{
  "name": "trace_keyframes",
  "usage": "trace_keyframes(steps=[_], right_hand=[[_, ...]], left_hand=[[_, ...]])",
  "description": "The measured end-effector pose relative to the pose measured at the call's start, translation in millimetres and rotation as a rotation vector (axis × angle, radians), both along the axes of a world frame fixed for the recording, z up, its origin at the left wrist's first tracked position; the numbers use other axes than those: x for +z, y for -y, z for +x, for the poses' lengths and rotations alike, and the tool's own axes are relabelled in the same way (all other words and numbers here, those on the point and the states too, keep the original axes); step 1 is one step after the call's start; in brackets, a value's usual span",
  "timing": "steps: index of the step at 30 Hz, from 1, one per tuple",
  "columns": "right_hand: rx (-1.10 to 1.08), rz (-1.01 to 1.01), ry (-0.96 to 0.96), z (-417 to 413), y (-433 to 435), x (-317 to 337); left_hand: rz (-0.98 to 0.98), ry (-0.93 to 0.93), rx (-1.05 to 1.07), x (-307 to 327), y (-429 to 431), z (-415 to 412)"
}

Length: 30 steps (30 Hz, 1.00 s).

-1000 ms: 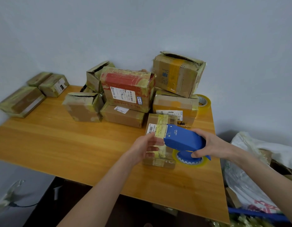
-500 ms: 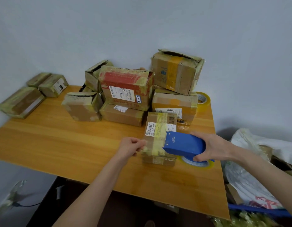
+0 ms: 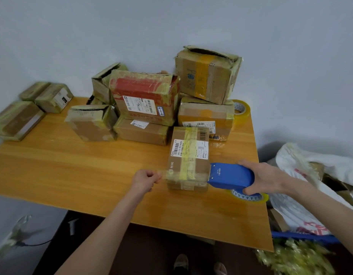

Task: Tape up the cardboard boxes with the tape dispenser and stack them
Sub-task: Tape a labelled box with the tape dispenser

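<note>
Midway: left fingers [image 3: 152, 178] pinch tape [image 3: 163, 173] at nine o'clock of the cardboard box [image 3: 188, 155], right fingers [image 3: 249, 190] grip the tape dispenser [image 3: 231, 176]; next, probably cutting.

Bare table [image 3: 62, 171] runs wide along the near edge and left-centre, open to a hand from the front. Back centre is walled off by a pile of boxes [image 3: 144, 96], highest at its right; three more boxes [image 3: 19, 118] fill the far left corner. The small box [image 3: 188, 155] sits just in front of the pile, left hand [image 3: 146, 180] pinching a tape strip [image 3: 164, 173] at its left, right hand [image 3: 266, 178] gripping the tape dispenser [image 3: 231, 176] at its right. A tape roll [image 3: 242, 110] blocks the back right corner; a white bag [image 3: 310, 171] crowds the table's right side.
</note>
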State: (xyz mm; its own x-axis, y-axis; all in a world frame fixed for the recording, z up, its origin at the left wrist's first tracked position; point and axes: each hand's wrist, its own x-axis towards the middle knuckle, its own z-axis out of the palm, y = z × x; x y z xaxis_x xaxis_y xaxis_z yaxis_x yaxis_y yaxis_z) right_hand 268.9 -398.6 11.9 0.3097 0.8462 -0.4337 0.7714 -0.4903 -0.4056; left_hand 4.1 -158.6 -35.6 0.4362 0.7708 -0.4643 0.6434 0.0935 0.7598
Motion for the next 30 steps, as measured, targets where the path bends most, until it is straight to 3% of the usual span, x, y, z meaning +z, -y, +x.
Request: trace_keyframes(steps=[14, 19, 22, 24, 26, 30], right_hand=[[-0.059, -0.115, -0.066, -8.1, -12.5, -25.9], [-0.066, -0.123, -0.060, -9.8, -10.8, -25.0], [-0.075, -0.103, -0.057, -12.9, -10.8, -28.2], [-0.063, -0.098, -0.049, -15.4, -11.7, -29.1], [-0.055, -0.079, -0.041, -15.9, -11.1, -27.6], [-0.046, -0.012, -0.042, -15.9, -6.1, -22.9]], left_hand=[[-0.018, -0.069, -0.067, -20.9, -1.7, 5.1], [0.266, -0.417, -0.278, -24.4, -11.7, -12.6], [0.666, -0.208, -0.221, -13.3, 7.3, -8.9], [0.915, -0.016, -0.378, -2.7, 32.6, 9.0], [0.954, 0.006, -0.662, -0.5, 59.0, 29.3], [0.884, -0.348, -0.985, -13.0, 75.6, 45.9]])
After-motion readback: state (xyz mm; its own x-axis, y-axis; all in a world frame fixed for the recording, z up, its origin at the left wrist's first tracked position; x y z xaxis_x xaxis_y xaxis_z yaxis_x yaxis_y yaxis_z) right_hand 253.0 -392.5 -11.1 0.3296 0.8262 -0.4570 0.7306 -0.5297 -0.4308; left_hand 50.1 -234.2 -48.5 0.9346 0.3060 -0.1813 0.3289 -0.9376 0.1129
